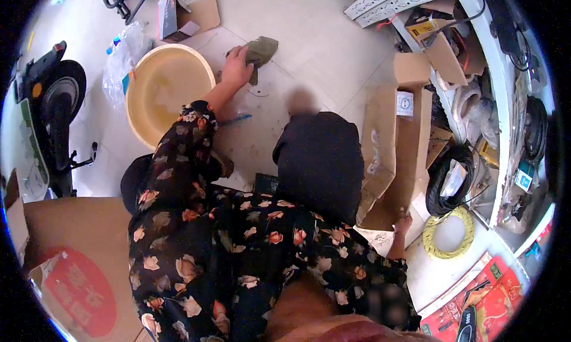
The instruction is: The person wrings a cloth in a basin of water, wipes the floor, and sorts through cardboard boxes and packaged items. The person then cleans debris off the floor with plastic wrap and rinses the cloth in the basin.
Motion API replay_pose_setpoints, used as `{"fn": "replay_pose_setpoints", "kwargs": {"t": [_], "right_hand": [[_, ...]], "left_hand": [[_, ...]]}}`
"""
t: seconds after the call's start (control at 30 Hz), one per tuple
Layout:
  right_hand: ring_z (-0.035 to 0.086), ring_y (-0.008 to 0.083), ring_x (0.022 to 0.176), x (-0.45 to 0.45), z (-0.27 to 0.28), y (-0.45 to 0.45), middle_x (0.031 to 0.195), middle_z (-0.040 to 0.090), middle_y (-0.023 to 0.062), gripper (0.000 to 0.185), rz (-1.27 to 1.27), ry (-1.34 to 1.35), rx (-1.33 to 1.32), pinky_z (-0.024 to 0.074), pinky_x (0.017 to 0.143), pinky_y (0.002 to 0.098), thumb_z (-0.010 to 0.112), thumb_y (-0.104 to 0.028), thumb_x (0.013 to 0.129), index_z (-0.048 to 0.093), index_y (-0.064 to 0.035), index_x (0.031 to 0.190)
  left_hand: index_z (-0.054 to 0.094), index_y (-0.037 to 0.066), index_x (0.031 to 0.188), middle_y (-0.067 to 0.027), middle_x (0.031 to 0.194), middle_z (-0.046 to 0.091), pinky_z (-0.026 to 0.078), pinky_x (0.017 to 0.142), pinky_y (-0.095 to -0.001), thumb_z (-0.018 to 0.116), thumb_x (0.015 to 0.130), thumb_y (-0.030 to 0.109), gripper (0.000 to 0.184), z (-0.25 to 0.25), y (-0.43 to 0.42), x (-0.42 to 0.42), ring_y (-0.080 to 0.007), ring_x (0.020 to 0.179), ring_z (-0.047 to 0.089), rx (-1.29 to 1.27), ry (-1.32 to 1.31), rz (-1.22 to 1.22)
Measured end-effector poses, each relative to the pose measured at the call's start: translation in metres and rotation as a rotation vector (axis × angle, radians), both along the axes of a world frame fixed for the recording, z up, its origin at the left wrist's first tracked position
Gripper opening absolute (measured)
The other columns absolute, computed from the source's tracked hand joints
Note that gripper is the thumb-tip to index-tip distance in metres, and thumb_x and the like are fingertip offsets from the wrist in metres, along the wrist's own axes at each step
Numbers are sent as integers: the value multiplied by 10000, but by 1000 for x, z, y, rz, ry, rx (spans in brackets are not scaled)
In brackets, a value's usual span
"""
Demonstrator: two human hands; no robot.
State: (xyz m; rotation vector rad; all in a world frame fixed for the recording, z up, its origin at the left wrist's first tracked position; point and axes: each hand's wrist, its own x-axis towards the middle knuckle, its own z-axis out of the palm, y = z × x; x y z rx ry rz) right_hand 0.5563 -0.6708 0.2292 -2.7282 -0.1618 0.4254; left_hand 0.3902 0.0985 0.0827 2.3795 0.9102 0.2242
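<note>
My left hand (pixel 237 69) reaches forward past the basin and is closed on an olive-green cloth (pixel 262 52), which lies against the tiled floor. Just left of that arm stands a round yellowish plastic basin (pixel 134 83) with a shallow layer of cloudy liquid at its bottom. On the other side, my right hand (pixel 402 225) is at the near end of a long open cardboard box (pixel 380 148), its fingers closed at the box's edge. A small printed label (pixel 405 103) shows inside the box. A thin blue item (pixel 237 119) lies on the floor near my left forearm.
At the right, a white metal shelf (pixel 503 104) holds boxes and cables. A black tire (pixel 449 178) and a yellow ring-shaped roll (pixel 449 234) are beside it. A wheeled vehicle (pixel 62 92) stands left. A large cardboard box (pixel 83 223) is near my left side.
</note>
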Motion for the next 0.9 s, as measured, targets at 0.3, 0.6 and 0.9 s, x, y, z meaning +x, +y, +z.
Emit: {"fn": "replay_pose_setpoints", "kwargs": {"t": [0.3, 0.6, 0.9], "right_hand": [[598, 346, 1001, 53, 26, 82, 1179, 579, 225, 534, 235, -443, -468, 473, 868, 399, 474, -5, 757, 482, -4, 1291], [598, 208, 976, 39, 34, 405, 1094, 610, 134, 331, 351, 232, 334, 474, 851, 325, 504, -124, 928, 512, -8, 1237], [567, 256, 1019, 8, -59, 606, 1155, 568, 101, 545, -21, 1171, 680, 493, 855, 447, 573, -372, 898, 416, -90, 1337]], "left_hand": [[245, 124, 1435, -244, 1465, 210, 326, 1061, -478, 701, 743, 246, 838, -20, -4, -7, -427, 1332, 256, -97, 229, 116], [431, 172, 1299, -150, 1244, 426, 440, 900, -527, 722, 707, 188, 661, -37, 9, 5, -364, 1191, 414, -215, 401, 263], [528, 104, 1055, -188, 1028, 547, 454, 852, -423, 686, 657, 194, 437, 17, -2, 40, -359, 964, 541, -381, -227, -16]]}}
